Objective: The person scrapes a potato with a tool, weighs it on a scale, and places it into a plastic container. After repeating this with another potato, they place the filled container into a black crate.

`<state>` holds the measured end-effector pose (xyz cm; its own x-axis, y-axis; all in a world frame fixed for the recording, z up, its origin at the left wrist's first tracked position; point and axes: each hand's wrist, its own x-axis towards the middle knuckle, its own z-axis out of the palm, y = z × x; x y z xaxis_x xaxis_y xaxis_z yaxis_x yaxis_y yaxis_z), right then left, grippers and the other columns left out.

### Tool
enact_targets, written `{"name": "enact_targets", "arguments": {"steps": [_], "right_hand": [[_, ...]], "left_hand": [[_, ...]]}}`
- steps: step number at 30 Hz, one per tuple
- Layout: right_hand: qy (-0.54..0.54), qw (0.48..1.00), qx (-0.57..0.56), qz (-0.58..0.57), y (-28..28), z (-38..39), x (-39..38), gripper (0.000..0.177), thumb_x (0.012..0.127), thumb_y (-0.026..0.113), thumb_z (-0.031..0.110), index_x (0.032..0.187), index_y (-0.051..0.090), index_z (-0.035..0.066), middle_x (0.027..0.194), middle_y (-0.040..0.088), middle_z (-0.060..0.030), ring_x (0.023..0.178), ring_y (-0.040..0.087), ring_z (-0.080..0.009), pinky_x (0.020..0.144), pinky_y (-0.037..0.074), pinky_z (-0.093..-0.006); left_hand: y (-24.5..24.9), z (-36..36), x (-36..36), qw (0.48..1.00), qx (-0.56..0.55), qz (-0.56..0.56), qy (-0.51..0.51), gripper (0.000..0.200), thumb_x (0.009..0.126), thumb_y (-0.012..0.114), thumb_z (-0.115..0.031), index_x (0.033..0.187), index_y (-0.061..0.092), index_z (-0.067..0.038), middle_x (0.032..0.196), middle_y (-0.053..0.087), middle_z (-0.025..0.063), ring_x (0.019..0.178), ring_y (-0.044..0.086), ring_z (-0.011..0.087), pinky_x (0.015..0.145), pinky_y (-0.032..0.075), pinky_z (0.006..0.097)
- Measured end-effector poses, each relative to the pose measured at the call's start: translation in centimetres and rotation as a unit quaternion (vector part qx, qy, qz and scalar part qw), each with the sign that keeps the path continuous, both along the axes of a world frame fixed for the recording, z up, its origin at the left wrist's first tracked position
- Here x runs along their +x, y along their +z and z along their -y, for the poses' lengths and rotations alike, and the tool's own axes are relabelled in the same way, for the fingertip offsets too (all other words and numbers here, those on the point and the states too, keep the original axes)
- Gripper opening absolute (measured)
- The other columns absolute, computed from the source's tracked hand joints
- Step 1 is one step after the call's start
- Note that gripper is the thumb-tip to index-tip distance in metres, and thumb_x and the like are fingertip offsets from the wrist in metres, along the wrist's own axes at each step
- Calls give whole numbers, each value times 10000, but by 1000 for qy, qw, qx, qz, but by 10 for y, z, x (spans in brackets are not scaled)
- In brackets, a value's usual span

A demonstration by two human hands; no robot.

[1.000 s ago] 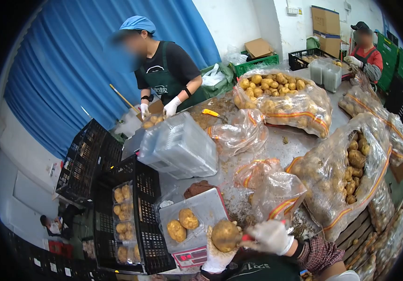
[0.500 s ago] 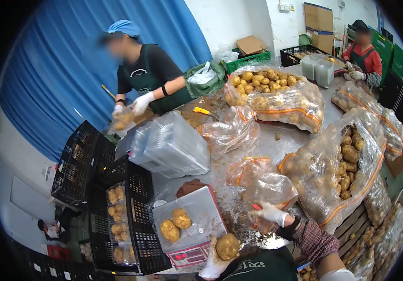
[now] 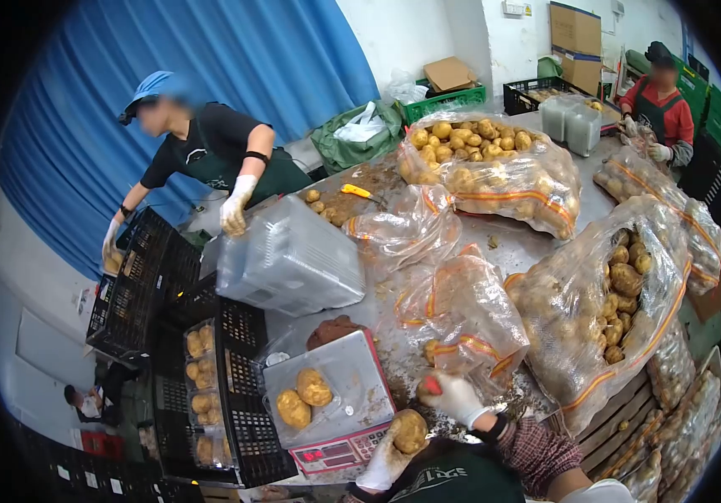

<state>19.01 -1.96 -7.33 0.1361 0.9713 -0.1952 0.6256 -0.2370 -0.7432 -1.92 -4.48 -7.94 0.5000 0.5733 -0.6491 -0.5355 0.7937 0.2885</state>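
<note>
two potatoes (image 3: 313, 387) on scale (image 3: 362, 381), one (image 3: 411, 431) in left hand (image 3: 386, 466)

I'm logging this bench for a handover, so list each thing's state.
Left hand: gloved, holding a potato
Right hand: gloved, beside a crumpled plastic bag, grip blurred
Digital scale: on, red display lit
Two potatoes: resting above the scale's platform
Black crate: open-topped, filled packs inside
Clear containers: stacked
Large right-side sack: open, potatoes showing
Yellow-handled tool: lying down
Blue curtain: hanging in folds
</note>
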Motion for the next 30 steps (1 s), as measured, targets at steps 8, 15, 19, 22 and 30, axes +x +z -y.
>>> {"name": "enact_targets", "arguments": {"steps": [8, 15, 19, 22, 30], "right_hand": [[-39, 998, -27, 28, -73, -10, 15, 615, 727, 742, 295, 1243, 519, 45, 1155, 587, -200, 991, 636, -333, 823, 515, -418], [-106, 739, -74, -662, -72, 19, 73, 439, 877, 583, 90, 1293, 459, 29, 992, 642, -110, 823, 658, -157, 606, 499, -232], [-68, 713, -52, -696, -41, 33, 71, 472, 849, 670, 120, 1278, 501, 22, 1005, 652, -79, 883, 646, -155, 697, 518, -250], [-94, 886, 14, -454, 34, 36, 49, 395, 798, 734, 100, 1164, 603, 26, 879, 659, -59, 695, 565, -70, 616, 459, -200], [-206, 962, 97, -150, 35, 31, 40, 246, 780, 724, 130, 948, 640, -29, 829, 675, -142, 772, 646, -185, 728, 504, -332]], "left_hand": [[-29, -11, 33, 993, 106, -10, -50, 440, 965, 530, -208, 1372, 379, -133, 1337, 477, 110, 1211, 496, 266, 986, 437, 526], [-34, -28, 72, 946, 215, -241, -32, 629, 934, 564, -112, 1462, 223, -80, 1348, 426, 129, 1180, 491, 208, 1005, 425, 335], [6, -29, 81, 895, 379, -229, -57, 685, 900, 567, -23, 1476, 198, -65, 1317, 448, 124, 1226, 464, 213, 1014, 404, 309], [40, -29, 91, 923, 343, -142, -96, 653, 914, 575, -48, 1468, 231, -65, 1322, 443, 127, 1219, 469, 215, 1018, 402, 296], [-16, -46, 69, 958, 286, -23, 2, 316, 927, 506, -169, 1209, 524, -28, 880, 645, 94, 799, 630, 182, 685, 512, 302]]}}
